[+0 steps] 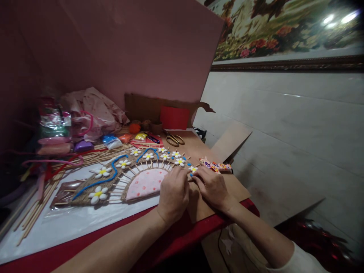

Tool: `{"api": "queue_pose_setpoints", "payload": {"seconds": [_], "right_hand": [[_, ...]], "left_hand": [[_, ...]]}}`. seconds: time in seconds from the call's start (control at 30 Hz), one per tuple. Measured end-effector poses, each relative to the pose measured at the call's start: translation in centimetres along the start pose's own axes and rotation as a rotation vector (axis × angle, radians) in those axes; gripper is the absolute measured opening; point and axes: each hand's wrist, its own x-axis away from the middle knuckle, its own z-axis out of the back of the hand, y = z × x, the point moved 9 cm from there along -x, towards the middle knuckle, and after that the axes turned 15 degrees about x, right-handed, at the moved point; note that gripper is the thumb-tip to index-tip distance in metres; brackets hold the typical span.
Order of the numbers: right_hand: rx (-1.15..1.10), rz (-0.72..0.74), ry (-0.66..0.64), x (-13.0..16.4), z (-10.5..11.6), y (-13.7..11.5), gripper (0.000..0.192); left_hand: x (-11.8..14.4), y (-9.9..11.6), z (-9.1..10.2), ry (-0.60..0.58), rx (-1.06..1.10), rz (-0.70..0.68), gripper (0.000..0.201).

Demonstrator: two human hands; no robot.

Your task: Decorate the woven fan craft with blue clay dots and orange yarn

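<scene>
A fan-shaped craft piece of sticks woven with brown twine lies on the table. White clay flowers with yellow centres, a wavy blue clay strip and small blue bits decorate it. Its half-round middle is pink dotted cloth. My left hand is closed over the right end of the piece, its fingertips mostly hidden. Beside it, my right hand pinches a small blue clay bit between thumb and forefinger, close to a flower at that end.
Gold-handled scissors lie behind the piece, near bags of coloured clay and a red card. Loose sticks spread at left. A flower-patterned item rests beyond my right hand, on brown cardboard.
</scene>
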Motion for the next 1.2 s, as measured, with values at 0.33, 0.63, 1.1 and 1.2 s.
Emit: {"api": "queue_pose_setpoints", "payload": {"seconds": [0.33, 0.63, 1.1, 1.2], "right_hand": [[0.039, 0.012, 0.009, 0.1, 0.0, -0.5, 0.011], [-0.102, -0.017, 0.133, 0.6, 1.3, 0.6, 0.017], [-0.157, 0.106, 0.159, 0.8, 1.5, -0.5, 0.031], [-0.124, 0.125, 0.145, 0.9, 1.4, -0.8, 0.030]], "left_hand": [[-0.3, -0.9, -1.4, -0.190, -0.504, 0.057, 0.018], [-0.1, -1.1, -2.2, -0.256, -0.537, 0.047, 0.026], [0.0, -1.2, -2.6, -0.284, -0.550, 0.040, 0.027], [-0.1, -1.2, -2.4, -0.280, -0.547, 0.047, 0.027]]}}
